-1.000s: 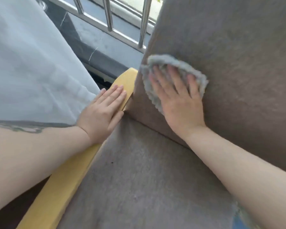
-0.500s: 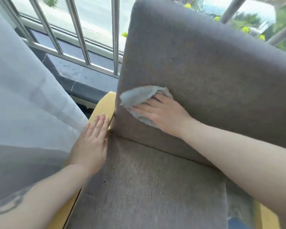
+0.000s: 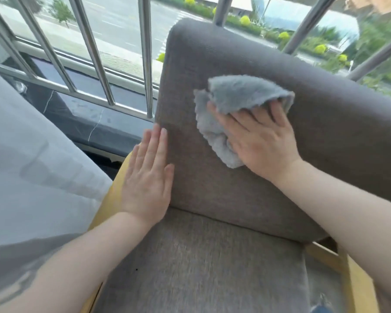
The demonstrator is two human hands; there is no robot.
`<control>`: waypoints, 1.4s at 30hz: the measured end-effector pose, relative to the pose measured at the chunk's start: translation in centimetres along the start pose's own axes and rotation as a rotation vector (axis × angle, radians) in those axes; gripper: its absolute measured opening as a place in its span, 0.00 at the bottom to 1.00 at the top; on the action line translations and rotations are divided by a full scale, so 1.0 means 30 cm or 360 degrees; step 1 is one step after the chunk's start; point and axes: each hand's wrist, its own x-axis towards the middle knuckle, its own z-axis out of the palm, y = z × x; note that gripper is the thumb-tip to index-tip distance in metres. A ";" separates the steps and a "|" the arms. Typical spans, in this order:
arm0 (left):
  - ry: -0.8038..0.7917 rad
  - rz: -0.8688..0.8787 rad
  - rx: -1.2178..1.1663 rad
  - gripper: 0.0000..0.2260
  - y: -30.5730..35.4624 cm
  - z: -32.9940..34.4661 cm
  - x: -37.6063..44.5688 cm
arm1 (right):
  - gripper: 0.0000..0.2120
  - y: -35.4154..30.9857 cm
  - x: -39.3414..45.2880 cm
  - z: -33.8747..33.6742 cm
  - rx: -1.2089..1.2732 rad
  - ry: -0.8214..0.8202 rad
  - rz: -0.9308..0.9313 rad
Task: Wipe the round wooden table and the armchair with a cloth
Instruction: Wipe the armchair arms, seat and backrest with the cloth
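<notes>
The armchair (image 3: 339, 123) fills the view, with a grey-brown fabric backrest, a grey seat cushion (image 3: 212, 263) and yellow wooden arms (image 3: 110, 199). My right hand (image 3: 260, 141) presses a grey-blue cloth (image 3: 233, 98) flat against the middle of the backrest; the cloth folds over my fingertips. My left hand (image 3: 147, 177) lies flat, fingers together, on the backrest's left edge above the left arm, holding nothing. The round wooden table is not in view.
A metal railing (image 3: 90, 55) with vertical bars stands behind the chair, over a dark marble sill (image 3: 77, 114). A white sheer curtain (image 3: 27, 154) hangs at the left. The right wooden arm (image 3: 357, 283) shows at the lower right.
My right hand has slid the cloth up and to the right across the backrest. My left hand moved from the yellow arm up onto the backrest's left edge. The view tilted upward.
</notes>
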 end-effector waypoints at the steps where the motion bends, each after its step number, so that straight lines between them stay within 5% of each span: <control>1: 0.0106 0.0001 -0.0040 0.27 0.033 0.017 0.055 | 0.23 0.014 0.031 -0.013 -0.0007 0.0130 0.0230; 4: 0.0222 -0.0051 -0.0030 0.30 0.067 0.095 0.143 | 0.23 -0.101 0.129 -0.015 0.0136 0.0275 0.0600; 8: 0.0314 0.0151 0.0256 0.31 -0.022 0.146 0.157 | 0.25 -0.126 -0.026 0.071 0.0078 -0.0188 -0.0376; 10: 0.0308 0.0263 0.0258 0.31 -0.055 0.140 0.165 | 0.24 -0.003 -0.086 0.052 0.0023 -0.0206 -0.0494; 15: 0.0355 0.0247 0.0168 0.30 -0.050 0.154 0.175 | 0.22 -0.079 -0.023 0.057 -0.0080 0.0264 0.0384; 16: 0.0374 0.0252 0.0167 0.30 -0.051 0.155 0.174 | 0.23 -0.154 -0.046 0.077 -0.0041 0.0197 0.0328; 20: 0.0413 0.0231 0.0125 0.27 -0.034 0.180 0.149 | 0.23 -0.156 -0.319 0.155 0.0195 -0.0405 -0.0762; 24: 0.0532 -0.0081 0.0043 0.26 0.028 0.257 0.089 | 0.21 -0.004 -0.300 0.123 -0.0095 -0.0179 -0.0364; 27: 0.0595 -0.0154 0.0077 0.26 0.036 0.309 0.066 | 0.22 -0.136 -0.218 0.144 -0.0046 0.0053 -0.0105; 31: 0.0558 -0.0204 0.0111 0.26 0.013 0.375 -0.003 | 0.23 -0.191 -0.372 0.210 0.0074 -0.0526 -0.1184; 33: 0.0522 -0.0244 0.0115 0.26 0.015 0.409 -0.056 | 0.23 -0.091 -0.357 0.203 0.0133 -0.0547 -0.1375; 38: 0.0516 -0.0279 0.0081 0.25 -0.026 0.467 -0.114 | 0.21 -0.188 -0.264 0.234 -0.0042 -0.0042 -0.0783; 40: 0.0484 -0.0154 0.0064 0.23 -0.076 0.466 -0.140 | 0.22 -0.365 -0.324 0.259 -0.0001 -0.0083 -0.0692; 42: 0.0408 -0.0047 0.0041 0.22 -0.133 0.457 -0.197 | 0.24 -0.478 -0.432 0.290 0.0032 -0.0336 -0.0917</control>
